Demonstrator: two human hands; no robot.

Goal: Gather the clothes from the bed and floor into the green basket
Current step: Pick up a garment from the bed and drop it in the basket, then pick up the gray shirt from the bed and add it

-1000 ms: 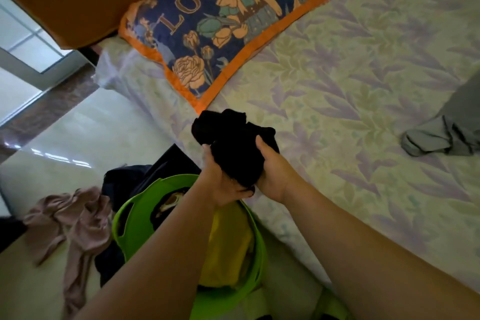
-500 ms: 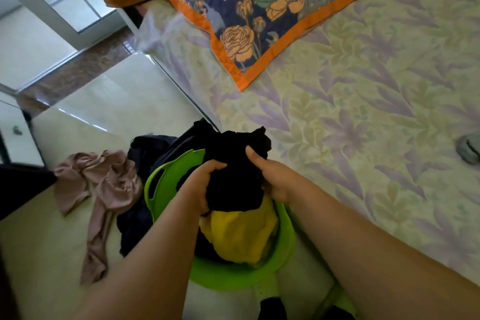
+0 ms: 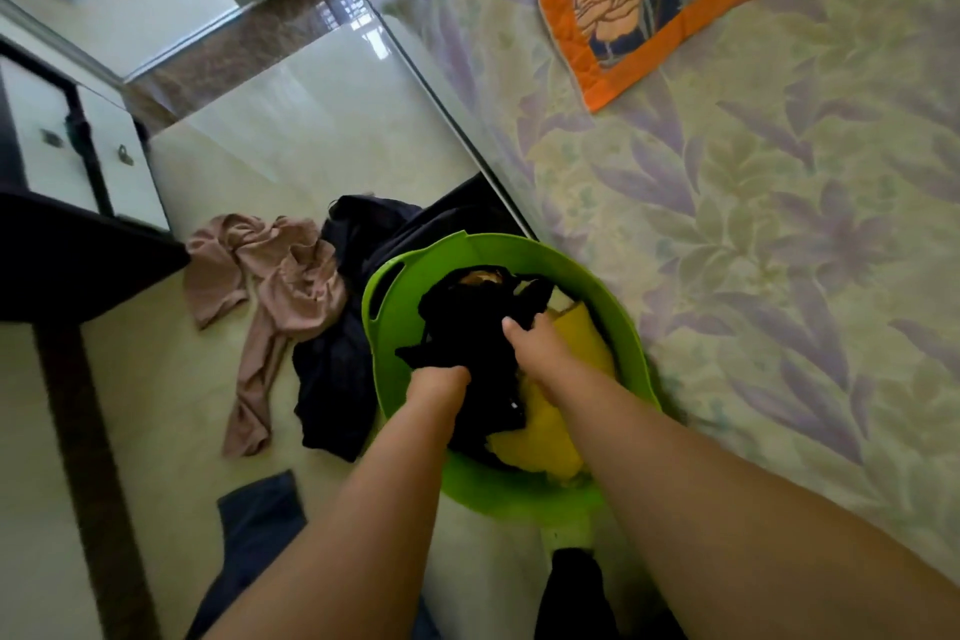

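Observation:
The green basket [image 3: 405,296] stands on the floor against the bed's side. Inside it lies a yellow garment [image 3: 545,447], and on top of that a black garment [image 3: 467,327]. My left hand [image 3: 439,382] and my right hand [image 3: 535,346] are both down inside the basket, each closed on the black garment. On the floor to the left of the basket lie a pink garment [image 3: 280,286] and a dark navy garment [image 3: 343,379], the navy one partly under the basket's edge.
The bed [image 3: 779,250] with a floral sheet fills the right side, an orange-edged pillow [image 3: 649,5] at its top. A dark table [image 3: 78,255] and white drawers [image 3: 67,146] stand at left. Another dark cloth [image 3: 260,515] lies on the floor near me.
Both hands have carried the black garment from above the bed's edge down into the green basket, onto the yellow garment. The view has tilted down toward the floor.

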